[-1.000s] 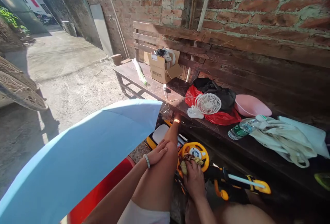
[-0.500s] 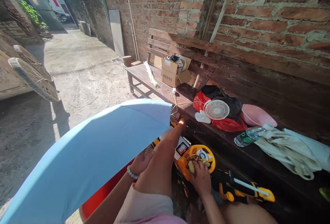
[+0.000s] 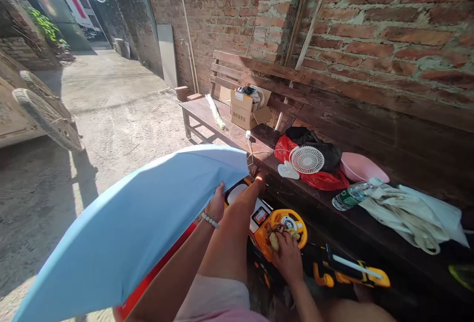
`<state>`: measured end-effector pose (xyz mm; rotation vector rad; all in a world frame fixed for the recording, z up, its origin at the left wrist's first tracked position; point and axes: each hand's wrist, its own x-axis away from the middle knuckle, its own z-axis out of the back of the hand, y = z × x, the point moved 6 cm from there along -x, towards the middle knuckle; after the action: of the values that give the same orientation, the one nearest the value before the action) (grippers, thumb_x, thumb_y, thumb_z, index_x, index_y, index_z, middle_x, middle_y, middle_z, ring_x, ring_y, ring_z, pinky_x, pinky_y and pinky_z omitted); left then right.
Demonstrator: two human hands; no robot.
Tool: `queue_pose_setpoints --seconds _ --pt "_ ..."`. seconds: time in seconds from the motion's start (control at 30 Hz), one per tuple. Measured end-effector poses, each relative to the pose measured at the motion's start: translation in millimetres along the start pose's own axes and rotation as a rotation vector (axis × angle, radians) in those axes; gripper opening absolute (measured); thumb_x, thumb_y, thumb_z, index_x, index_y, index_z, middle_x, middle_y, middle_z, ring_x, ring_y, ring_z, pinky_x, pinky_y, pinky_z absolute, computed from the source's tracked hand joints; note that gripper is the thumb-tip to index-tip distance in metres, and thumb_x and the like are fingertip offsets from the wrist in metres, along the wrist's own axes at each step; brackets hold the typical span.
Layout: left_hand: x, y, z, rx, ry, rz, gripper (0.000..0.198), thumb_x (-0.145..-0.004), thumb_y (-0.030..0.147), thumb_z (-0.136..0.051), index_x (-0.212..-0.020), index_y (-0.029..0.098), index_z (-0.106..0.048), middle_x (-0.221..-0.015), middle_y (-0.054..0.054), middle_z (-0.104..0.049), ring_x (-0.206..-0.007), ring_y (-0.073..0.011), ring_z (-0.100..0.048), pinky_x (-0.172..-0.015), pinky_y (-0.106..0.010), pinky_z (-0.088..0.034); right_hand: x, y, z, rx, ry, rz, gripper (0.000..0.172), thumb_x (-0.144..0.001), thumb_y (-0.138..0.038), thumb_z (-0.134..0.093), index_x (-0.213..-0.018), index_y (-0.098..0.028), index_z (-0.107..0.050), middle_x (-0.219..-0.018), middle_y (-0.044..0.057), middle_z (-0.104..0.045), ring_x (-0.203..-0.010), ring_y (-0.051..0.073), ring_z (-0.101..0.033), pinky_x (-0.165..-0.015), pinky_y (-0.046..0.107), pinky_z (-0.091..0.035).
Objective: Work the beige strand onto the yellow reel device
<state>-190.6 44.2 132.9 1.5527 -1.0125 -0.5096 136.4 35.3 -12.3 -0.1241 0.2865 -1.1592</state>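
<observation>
My left hand (image 3: 216, 206), with a bead bracelet on the wrist, grips the rim of a light blue umbrella (image 3: 122, 233) that spreads across the lower left. My right hand (image 3: 287, 258) is closed on a yellowish-brown lump (image 3: 276, 235) and presses it against the yellow steering wheel (image 3: 289, 223) of an orange toy car (image 3: 259, 218). My bare knee rises between the two hands. A yellow and black toy gun (image 3: 348, 272) lies just right of my right hand.
A long dark wooden bench (image 3: 281, 183) runs along the brick wall. On it stand a cardboard box (image 3: 246, 109), a small white fan (image 3: 305, 160), red and black bags, a pink bowl (image 3: 361, 168), a water bottle (image 3: 351, 194) and pale cloth bags. Cart wheels (image 3: 46, 114) stand left.
My left hand has left my knee and risen to grasp the umbrella's edge. My right hand has stayed on the toy steering wheel. The view has shifted a little.
</observation>
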Motion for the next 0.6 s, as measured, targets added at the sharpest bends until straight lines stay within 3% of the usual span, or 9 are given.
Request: queue_pose_setpoints --seconds 0.07,0.13,0.23,0.3,0.4,0.5,0.6 --pt "-0.1 0.0 -13.5 0.072 -0.011 0.060 0.052 -0.098 0.052 -0.046 -0.136 0.025 -0.069 -0.126 -0.005 -0.078 -0.152 -0.0322 -0.048 -0.129 -0.053 -0.038 0.0 -0.5 -0.8 0.009 -0.010 0.001 0.052 -0.087 -0.023 -0.052 -0.136 -0.021 -0.069 -0.135 0.013 -0.066 -0.118 0.034 -0.061 -0.102 0.047 -0.051" --pt "0.6 -2.9 -35.3 0.102 -0.115 0.140 0.058 -0.099 0.056 -0.044 -0.134 0.018 -0.071 -0.123 -0.010 -0.078 -0.149 -0.0353 -0.051 -0.128 -0.055 -0.039 -0.1 -1.0 -1.3 0.014 -0.017 0.007 0.052 -0.087 -0.022 -0.052 -0.137 -0.020 -0.069 -0.136 0.013 -0.066 -0.118 0.034 -0.061 -0.102 0.047 -0.051" --pt "1.1 -4.2 -63.8 0.077 -0.262 0.174 0.072 -0.097 0.069 -0.044 -0.140 0.016 -0.067 -0.133 -0.012 -0.074 -0.151 -0.0381 -0.048 -0.128 -0.055 -0.038 0.2 -1.2 -1.4 0.016 -0.007 0.020 0.054 -0.086 -0.020 -0.053 -0.137 -0.021 -0.069 -0.136 0.012 -0.066 -0.120 0.033 -0.060 -0.104 0.047 -0.050" --pt "1.2 -5.3 -69.8 0.047 -0.276 0.173 0.083 -0.093 0.078 -0.047 -0.149 0.018 -0.060 -0.144 -0.011 -0.068 -0.152 -0.0406 -0.045 -0.128 -0.055 -0.037 0.6 -1.4 -1.0 0.012 0.008 0.029 0.053 -0.085 -0.018 -0.053 -0.136 -0.022 -0.069 -0.136 0.011 -0.066 -0.122 0.033 -0.060 -0.107 0.046 -0.049" --pt "7.7 -14.3 -60.3 0.068 -0.253 0.211 0.093 -0.089 0.085 -0.046 -0.153 0.018 -0.055 -0.149 -0.013 -0.065 -0.152 -0.0425 -0.045 -0.126 -0.057 -0.040 1.0 -1.7 0.2 0.003 0.017 0.039 0.053 -0.086 -0.018 -0.052 -0.136 -0.021 -0.069 -0.137 0.012 -0.066 -0.124 0.033 -0.059 -0.108 0.046 -0.048" --pt "24.9 -32.8 -40.0 0.139 -0.312 0.237 0.089 -0.090 0.085 -0.044 -0.144 0.018 -0.063 -0.146 -0.013 -0.067 -0.151 -0.0407 -0.047 -0.125 -0.055 -0.042 0.9 -1.4 0.7 0.001 0.002 0.042 0.052 -0.087 -0.019 -0.052 -0.136 -0.018 -0.070 -0.140 0.014 -0.064 -0.124 0.033 -0.059 -0.109 0.045 -0.047" --pt "43.6 -53.6 -10.5 0.096 -0.339 0.156 0.076 -0.085 0.078 -0.063 -0.138 0.023 -0.068 -0.149 -0.012 -0.065 -0.149 -0.0392 -0.049 -0.126 -0.054 -0.040 0.7 -0.5 0.1 -0.003 -0.016 0.043 0.053 -0.087 -0.019 -0.053 -0.138 -0.018 -0.069 -0.140 0.015 -0.064 -0.124 0.033 -0.059 -0.109 0.046 -0.046"
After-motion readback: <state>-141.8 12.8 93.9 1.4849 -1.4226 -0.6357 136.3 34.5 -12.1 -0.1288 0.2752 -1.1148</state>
